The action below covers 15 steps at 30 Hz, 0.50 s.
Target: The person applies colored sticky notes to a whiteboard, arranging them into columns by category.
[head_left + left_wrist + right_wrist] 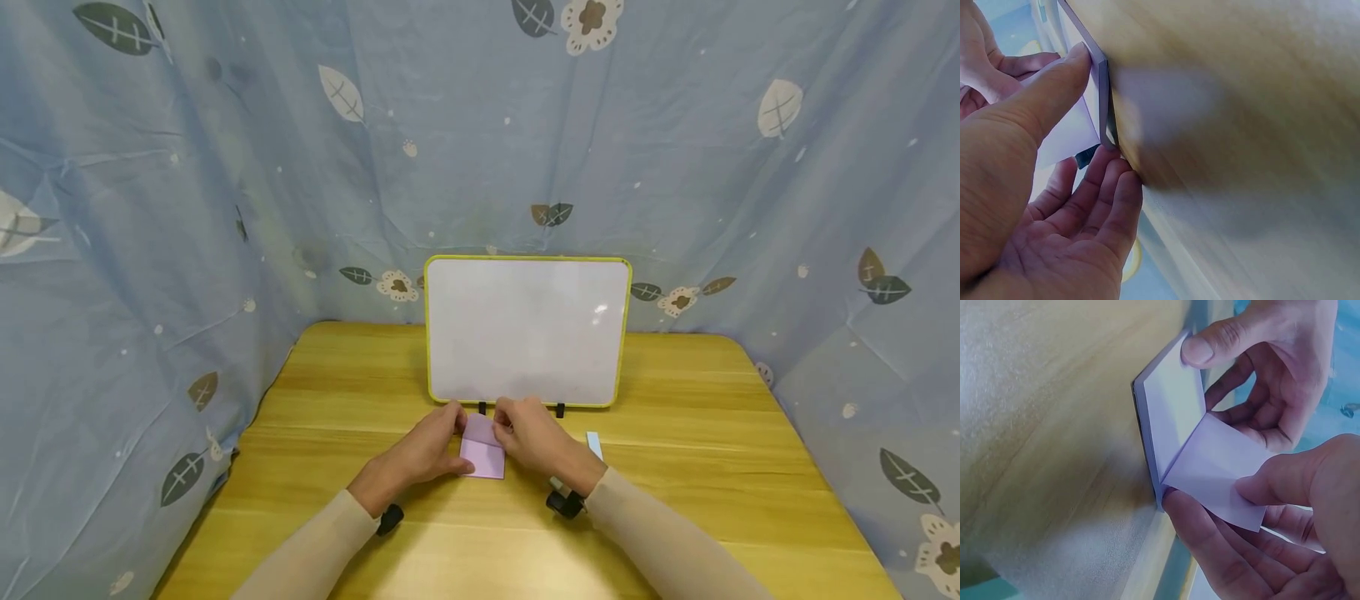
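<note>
A pad of light purple sticky notes (483,462) is in front of me, close to the table. Its top sheet (1216,462) is lifted and bent back from the pad, still joined along a crease. My left hand (423,446) holds the pad by its left side, the thumb (1063,78) pressing on the upper face and the other fingers at the edge. On the other side, my right hand (532,433) pinches the raised sheet between thumb and fingers. One right fingertip (1179,500) touches the pad's edge in the right wrist view.
A whiteboard (528,329) with a yellow frame stands on black feet (560,410) just behind the hands. Beside the right wrist lies a light blue strip (594,443). The wooden table (360,367) is enclosed by a blue patterned curtain (465,125).
</note>
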Motion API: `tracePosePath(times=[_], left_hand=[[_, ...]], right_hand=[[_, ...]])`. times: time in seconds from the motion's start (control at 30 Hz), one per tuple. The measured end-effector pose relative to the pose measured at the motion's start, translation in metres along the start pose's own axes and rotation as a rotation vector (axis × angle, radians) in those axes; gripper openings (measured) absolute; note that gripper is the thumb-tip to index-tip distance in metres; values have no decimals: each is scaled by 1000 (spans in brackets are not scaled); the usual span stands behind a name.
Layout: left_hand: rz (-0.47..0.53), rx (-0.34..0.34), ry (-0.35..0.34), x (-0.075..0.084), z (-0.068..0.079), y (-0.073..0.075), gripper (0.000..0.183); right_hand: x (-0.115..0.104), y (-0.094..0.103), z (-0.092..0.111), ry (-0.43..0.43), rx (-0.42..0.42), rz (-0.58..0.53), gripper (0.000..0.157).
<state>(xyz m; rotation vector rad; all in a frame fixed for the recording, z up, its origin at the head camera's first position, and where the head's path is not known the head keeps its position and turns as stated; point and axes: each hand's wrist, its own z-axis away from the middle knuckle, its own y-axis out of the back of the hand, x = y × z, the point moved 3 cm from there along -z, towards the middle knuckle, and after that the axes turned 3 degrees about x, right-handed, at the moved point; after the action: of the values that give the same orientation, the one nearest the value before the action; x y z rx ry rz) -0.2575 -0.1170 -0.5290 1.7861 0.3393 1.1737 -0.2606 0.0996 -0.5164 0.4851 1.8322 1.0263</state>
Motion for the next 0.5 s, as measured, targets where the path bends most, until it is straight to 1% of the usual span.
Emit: tracePosePath(times=[0.33,0.5], left_hand=[[2,19,-32,-1,-1,-1,65],[-39,4,-35,0,-1,0,54]], right_hand=[[7,0,-5,-57,-21,-48,14],[11,-1,-5,-46,-1,-54,14]])
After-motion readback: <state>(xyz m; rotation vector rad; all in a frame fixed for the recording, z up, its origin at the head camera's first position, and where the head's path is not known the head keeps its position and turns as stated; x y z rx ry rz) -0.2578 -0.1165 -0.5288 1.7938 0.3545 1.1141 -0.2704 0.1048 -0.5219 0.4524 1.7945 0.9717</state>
